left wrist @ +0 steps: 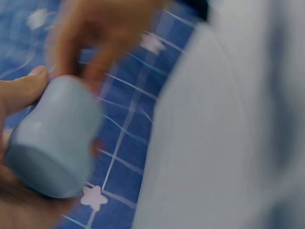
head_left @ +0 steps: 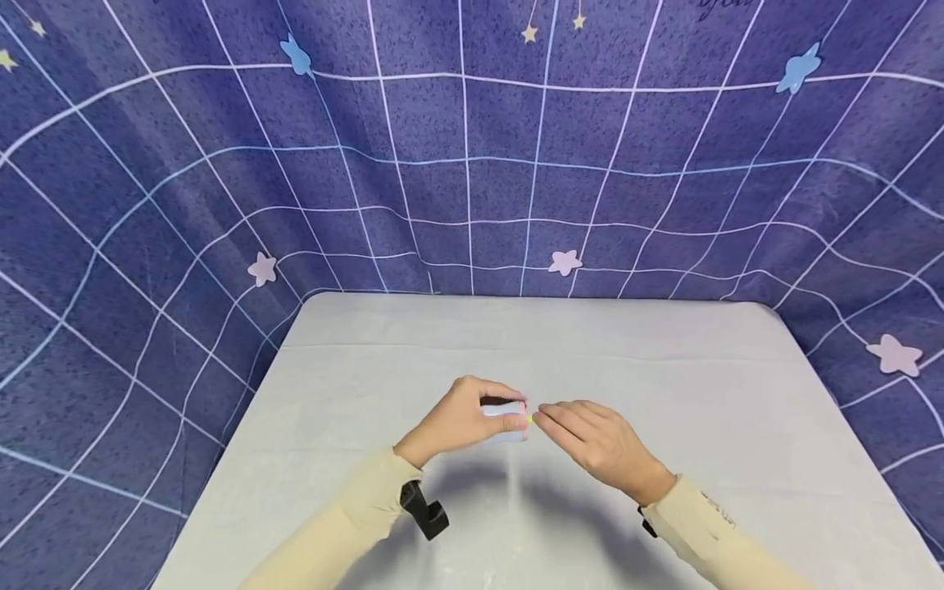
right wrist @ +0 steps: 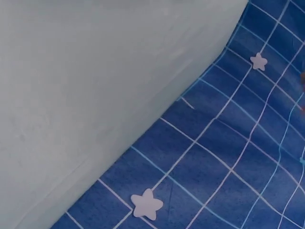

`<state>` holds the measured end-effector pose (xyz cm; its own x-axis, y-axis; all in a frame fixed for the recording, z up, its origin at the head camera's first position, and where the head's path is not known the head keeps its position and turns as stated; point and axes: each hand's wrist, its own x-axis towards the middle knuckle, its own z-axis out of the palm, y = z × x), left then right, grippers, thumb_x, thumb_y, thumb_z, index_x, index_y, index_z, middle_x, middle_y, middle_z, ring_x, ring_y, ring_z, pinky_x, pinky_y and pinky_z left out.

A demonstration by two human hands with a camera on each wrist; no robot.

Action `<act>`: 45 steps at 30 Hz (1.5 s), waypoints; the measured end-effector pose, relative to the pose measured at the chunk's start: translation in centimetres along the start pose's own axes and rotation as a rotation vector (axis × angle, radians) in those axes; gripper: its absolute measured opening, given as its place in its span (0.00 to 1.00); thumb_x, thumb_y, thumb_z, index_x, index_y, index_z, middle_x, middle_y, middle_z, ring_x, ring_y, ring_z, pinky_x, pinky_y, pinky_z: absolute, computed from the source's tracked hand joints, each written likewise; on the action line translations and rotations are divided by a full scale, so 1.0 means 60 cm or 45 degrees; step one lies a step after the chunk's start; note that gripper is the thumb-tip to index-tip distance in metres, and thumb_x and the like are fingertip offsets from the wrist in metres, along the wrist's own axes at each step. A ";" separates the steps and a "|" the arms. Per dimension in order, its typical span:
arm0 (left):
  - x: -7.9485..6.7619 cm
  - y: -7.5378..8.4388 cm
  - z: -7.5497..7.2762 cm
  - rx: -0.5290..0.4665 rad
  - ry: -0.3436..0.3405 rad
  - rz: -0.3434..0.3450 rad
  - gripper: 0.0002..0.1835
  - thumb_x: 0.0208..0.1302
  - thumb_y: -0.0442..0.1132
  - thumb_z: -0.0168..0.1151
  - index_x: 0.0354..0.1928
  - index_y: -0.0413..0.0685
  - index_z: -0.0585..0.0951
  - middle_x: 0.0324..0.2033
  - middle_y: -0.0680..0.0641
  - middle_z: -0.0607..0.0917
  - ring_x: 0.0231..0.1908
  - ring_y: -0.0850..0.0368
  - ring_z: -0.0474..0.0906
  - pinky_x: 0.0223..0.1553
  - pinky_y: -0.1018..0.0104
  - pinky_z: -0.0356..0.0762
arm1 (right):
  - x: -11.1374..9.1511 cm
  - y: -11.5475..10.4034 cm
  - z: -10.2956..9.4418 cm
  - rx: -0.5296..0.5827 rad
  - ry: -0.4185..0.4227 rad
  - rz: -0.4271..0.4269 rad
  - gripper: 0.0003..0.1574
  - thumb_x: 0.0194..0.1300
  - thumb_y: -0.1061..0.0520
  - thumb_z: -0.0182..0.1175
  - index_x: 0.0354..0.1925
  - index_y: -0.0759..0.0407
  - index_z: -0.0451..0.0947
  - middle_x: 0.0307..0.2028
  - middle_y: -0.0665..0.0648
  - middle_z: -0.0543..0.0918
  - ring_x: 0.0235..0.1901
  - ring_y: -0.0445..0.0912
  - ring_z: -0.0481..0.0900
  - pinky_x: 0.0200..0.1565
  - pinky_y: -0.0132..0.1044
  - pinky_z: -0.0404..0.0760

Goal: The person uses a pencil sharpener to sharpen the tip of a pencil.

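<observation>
My left hand [head_left: 465, 418] grips a pale blue, waisted container [head_left: 505, 438] lying sideways above the table, its pink-rimmed end toward the right. The left wrist view shows the same container [left wrist: 57, 133] with its broad, flat base toward the camera and left fingers around it. At the pink end, my right hand [head_left: 597, 447] brings thumb and fingertips together on a small yellow-green piece [head_left: 530, 419], mostly hidden. In the left wrist view the right hand [left wrist: 105, 33] is blurred, its fingertips at the container's narrow far end. A dark patch [head_left: 501, 401] shows behind the container.
A white-covered table [head_left: 354, 352] lies under both hands. Around it hangs a dark blue curtain [head_left: 413, 188] with a grid and stars. Each wrist bears a black strap mount, the left one [head_left: 425, 510] plainly visible. The right wrist view shows mostly table and curtain.
</observation>
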<state>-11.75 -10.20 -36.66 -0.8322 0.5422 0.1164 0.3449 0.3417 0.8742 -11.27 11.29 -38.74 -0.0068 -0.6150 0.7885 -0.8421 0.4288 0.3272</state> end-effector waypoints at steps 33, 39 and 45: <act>-0.009 -0.025 0.035 1.127 0.168 1.142 0.23 0.50 0.46 0.66 0.47 0.40 0.79 0.44 0.46 0.81 0.46 0.57 0.76 0.50 0.70 0.71 | -0.015 0.004 -0.007 1.427 -0.746 1.244 0.08 0.63 0.60 0.53 0.35 0.59 0.80 0.21 0.54 0.79 0.15 0.42 0.75 0.16 0.35 0.75; -0.004 -0.025 0.028 1.085 0.221 1.075 0.23 0.49 0.47 0.66 0.45 0.41 0.79 0.44 0.46 0.80 0.45 0.56 0.76 0.48 0.69 0.72 | -0.018 -0.001 0.003 1.056 -0.497 0.994 0.09 0.53 0.59 0.64 0.35 0.52 0.77 0.27 0.47 0.81 0.24 0.35 0.76 0.24 0.28 0.76; 0.000 -0.023 0.019 1.050 0.269 1.065 0.22 0.49 0.46 0.66 0.44 0.40 0.80 0.45 0.44 0.80 0.45 0.55 0.77 0.50 0.69 0.71 | -0.012 0.004 0.006 0.846 -0.302 0.818 0.08 0.52 0.63 0.64 0.33 0.54 0.80 0.27 0.45 0.80 0.23 0.33 0.71 0.23 0.20 0.70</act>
<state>-11.72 -9.78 -38.42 -0.2451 0.7207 0.6484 0.9248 0.3746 -0.0668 -11.64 11.59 -39.42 -0.6226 -0.5424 0.5640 -0.7728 0.3126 -0.5524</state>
